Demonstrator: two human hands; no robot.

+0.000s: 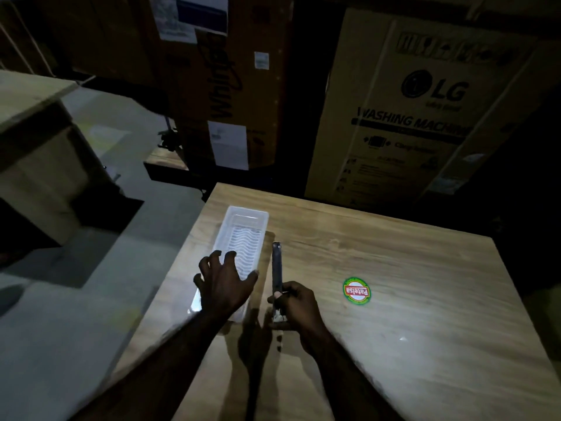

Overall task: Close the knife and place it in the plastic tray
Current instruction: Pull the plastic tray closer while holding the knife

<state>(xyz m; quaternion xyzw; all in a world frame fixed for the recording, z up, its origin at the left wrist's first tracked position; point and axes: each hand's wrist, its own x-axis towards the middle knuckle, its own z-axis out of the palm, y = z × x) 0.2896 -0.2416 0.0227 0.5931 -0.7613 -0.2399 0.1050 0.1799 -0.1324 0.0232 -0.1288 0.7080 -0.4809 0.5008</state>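
A long clear plastic tray [243, 229] with a ribbed floor lies on the left part of the wooden table [409, 314]. My left hand [223, 284] hovers over the tray's near half, fingers spread, holding nothing. A slim dark folding knife [277, 265] stands just right of the tray, pointing away from me. My right hand [296, 305] grips its near end between thumb and fingers. In this dim light I cannot tell whether the blade is folded in.
A round green and red sticker [357, 291] is stuck on the table to the right of my hands. Large cardboard appliance boxes [409, 110] stand behind the table. The table's left edge drops to a grey floor [76, 314]; another wooden desk [33, 141] stands far left.
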